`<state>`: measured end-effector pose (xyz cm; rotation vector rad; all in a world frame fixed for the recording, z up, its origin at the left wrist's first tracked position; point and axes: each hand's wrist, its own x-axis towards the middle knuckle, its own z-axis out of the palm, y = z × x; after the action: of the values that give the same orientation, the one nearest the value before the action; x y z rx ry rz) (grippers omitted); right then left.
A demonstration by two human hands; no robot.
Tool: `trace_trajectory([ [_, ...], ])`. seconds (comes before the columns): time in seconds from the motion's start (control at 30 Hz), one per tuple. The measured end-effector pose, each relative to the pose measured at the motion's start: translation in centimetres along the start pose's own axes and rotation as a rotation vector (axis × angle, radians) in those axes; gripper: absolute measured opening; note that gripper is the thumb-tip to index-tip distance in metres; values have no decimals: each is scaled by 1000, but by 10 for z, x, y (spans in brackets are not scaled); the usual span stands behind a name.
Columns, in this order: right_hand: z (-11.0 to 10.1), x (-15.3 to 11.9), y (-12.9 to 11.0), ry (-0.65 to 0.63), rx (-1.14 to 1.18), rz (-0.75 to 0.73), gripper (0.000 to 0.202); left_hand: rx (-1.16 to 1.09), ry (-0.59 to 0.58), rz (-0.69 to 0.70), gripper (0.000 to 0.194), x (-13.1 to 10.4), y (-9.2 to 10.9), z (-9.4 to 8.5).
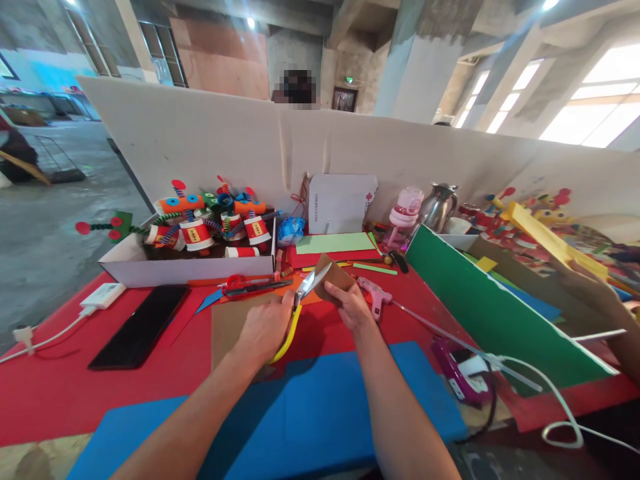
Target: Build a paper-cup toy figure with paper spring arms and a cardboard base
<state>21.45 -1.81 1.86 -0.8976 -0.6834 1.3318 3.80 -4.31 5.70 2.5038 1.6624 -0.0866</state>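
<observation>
My left hand [266, 328] is closed round the yellow handles of a pair of scissors [287, 340]. The parted blades point up and to the right, against a small piece of brown card [334, 277]. That card is pinched between the thumb and fingers of my right hand [349, 300], just right of the blades. Under and left of my left hand lies a larger brown sheet [225, 328] on the red table covering [320, 340]. A pink glue gun [376, 295] lies right beside my right hand.
A box of paper-cup figures [200, 270] stands back left, a black phone [140, 327] nearer. A green-sided box [490, 313], purple device [461, 373] and white cables are at right. Blue sheets [320, 413] lie in front. A person's blurred head shows behind the white partition [200, 143].
</observation>
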Motion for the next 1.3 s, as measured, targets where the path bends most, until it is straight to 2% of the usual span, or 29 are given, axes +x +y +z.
trace_trajectory([
  [0.4, 5, 0, -3, 38, 7, -78, 37, -2, 9, -17, 35, -1, 1, -3],
  [0.8, 4, 1, -3, 14, 49, -65, 39, 6, -22, -7, 34, -2, 3, -5],
  [1.3, 0, 1, -8, 1, -5, -57, 41, 10, -49, 1, 32, -3, 2, -5],
])
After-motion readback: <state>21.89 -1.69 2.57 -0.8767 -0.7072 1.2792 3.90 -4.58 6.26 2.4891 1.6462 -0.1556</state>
